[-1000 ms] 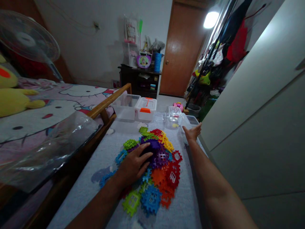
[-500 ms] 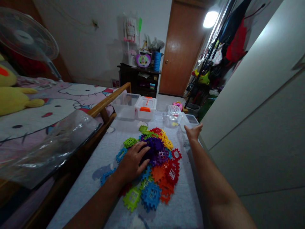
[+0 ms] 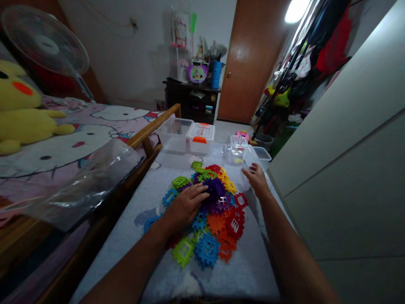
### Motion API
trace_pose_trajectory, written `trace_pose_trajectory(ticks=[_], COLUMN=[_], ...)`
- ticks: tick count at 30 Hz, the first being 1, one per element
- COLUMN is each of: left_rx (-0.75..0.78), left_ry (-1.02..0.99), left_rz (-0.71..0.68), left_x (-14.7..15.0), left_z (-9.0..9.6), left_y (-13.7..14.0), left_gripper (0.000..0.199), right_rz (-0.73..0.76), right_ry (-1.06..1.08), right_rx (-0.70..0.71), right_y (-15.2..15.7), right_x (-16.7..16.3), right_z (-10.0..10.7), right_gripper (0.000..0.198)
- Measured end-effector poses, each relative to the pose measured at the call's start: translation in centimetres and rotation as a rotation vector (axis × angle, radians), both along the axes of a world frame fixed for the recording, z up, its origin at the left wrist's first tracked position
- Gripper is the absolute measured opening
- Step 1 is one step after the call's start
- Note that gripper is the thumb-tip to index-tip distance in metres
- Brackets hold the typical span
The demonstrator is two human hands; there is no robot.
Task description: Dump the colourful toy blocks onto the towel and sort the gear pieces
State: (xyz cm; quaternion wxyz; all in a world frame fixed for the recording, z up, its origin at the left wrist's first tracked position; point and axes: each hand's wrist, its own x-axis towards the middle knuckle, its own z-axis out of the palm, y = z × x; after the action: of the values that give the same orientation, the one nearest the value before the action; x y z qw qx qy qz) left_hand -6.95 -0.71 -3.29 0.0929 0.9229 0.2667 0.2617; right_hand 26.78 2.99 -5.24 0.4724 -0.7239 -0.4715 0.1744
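Observation:
A heap of colourful plastic building pieces with notched edges lies on the cloth-covered table [image 3: 126,249]. My left hand [image 3: 188,203] rests on the heap's left side, fingers stretched out over the dark purple pieces [image 3: 215,190]; it seems to grip nothing. Yellow pieces [image 3: 228,181] and red pieces [image 3: 236,223] lie along the heap's right side. In front of my left hand's wrist are a lime green piece [image 3: 183,252] and a stack of blue pieces [image 3: 207,250]. My right hand [image 3: 257,180] is apart from the heap at the right, open, with nothing visible in it.
Along the table's far end stand a clear open bin [image 3: 175,137], a lidded box with orange latches [image 3: 201,145], a smaller clear lidded box [image 3: 238,145] and another clear container [image 3: 262,154]. A wooden bed rail [image 3: 155,126] borders the left; a pale cabinet [image 3: 344,169] borders the right.
My right hand has drawn back from the clear container at the far right, towards the heap. My left hand stays over the purple pieces. The whole view has shifted slightly.

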Motion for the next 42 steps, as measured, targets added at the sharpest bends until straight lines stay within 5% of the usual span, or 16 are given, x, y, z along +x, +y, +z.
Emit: trace_pose_trajectory(ticks=[3,6,17,27,34,42], left_rx=[0.011,-0.037,-0.122,-0.169,-0.231,-0.246], left_ry=[0.034,0.105,0.189,0.162,0.013,-0.115], left_rz=[0.174,0.356,0.254,0.131,0.05,0.214], left_x=[-0.4,-0.7,1.7,3.6,3.6,0.8], left_z=[0.6,1.0,0.4,1.2,1.7,2.6], left_y=[-0.1,-0.2,1.5,2.4,3.1,2.8], left_gripper=[0.039,0.063,0.08,0.087,0.05,0.038], right_rz=[0.416,0.554,0.561,0.619,0.573,0.411], right_ry=[0.085,0.039,-0.185,0.28,0.509,0.477], right_rx=[-0.173,-0.219,-0.141,-0.034,-0.027,-0.02], right_y=[-3.0,-4.6,-5.1,-4.9,-5.1,-5.1], right_x=[-3.2,-5.7,-7.7,-7.3,-6.8,-5.2], right_z=[1.0,2.0,0.9,0.0,0.3,0.9], right_gripper=[0.078,0.097,0.116,0.09,0.06,0.05])
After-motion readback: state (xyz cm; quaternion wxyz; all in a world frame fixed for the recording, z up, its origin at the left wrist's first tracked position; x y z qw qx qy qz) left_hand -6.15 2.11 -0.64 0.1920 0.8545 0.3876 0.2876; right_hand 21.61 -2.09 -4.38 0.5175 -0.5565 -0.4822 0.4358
